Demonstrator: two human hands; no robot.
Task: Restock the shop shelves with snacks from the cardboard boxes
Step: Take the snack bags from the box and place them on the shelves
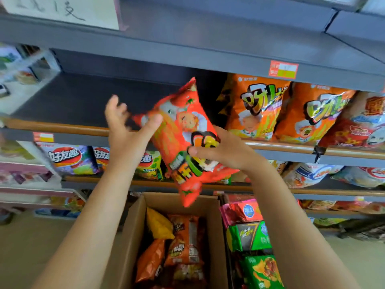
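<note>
Two hands lift one red-orange snack bag (183, 140) above the cardboard box (129, 236): right hand (225, 151) grips it, left hand (127, 132) touches it, fingers spread. Shelf (83, 101) left side bare, box still full

Both arms reach up, right hand (220, 151) curled, left hand (127, 130) spread (fingers blurred).

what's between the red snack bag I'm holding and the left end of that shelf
In the head view, bare dark shelf runs left of the red snack bag; only your left hand sits in front of it.
</note>
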